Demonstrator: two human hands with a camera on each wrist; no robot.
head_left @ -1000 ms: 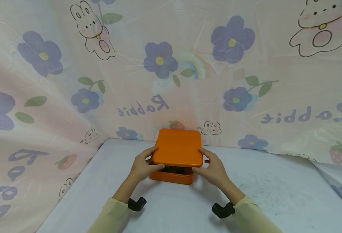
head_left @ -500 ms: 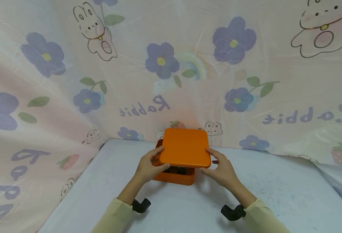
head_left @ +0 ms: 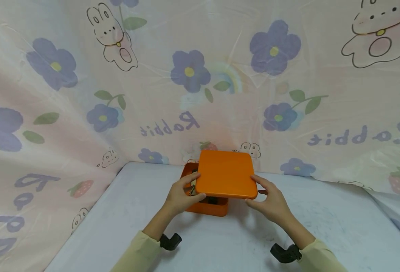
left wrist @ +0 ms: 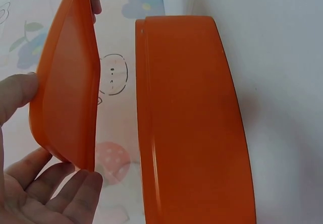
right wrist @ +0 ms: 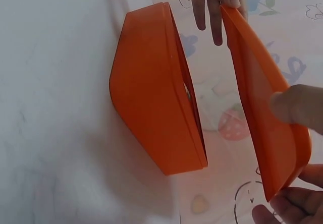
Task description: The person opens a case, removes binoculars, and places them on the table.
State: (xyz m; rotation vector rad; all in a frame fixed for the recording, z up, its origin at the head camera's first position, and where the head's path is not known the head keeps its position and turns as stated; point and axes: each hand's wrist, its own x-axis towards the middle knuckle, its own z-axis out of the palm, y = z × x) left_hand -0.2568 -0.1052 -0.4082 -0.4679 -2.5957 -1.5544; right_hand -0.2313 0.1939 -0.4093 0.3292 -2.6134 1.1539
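Both hands hold an orange square lid (head_left: 225, 173) raised above an orange box (head_left: 206, 209) in the head view. My left hand (head_left: 181, 194) grips the lid's left edge, thumb at the near corner. On the opposite edge, my right hand (head_left: 271, 198) pinches it the same way. In the left wrist view a gap separates the lid (left wrist: 68, 82) from the box (left wrist: 192, 123). The right wrist view also shows the lid (right wrist: 262, 108) apart from the box (right wrist: 146, 98). Dark and pale items show inside the box at its left; the lid hides most of its inside.
The box stands on a white table (head_left: 145, 204) close to its back edge. Behind and to the left hangs a printed curtain (head_left: 220, 105) with flowers and rabbits. Black curved wrist mounts (head_left: 171, 241) sit under both wrists.
Both hands have moved the lid to the right, off the box's left side. More of the box's inside now shows at the left. The box has stayed about in place.
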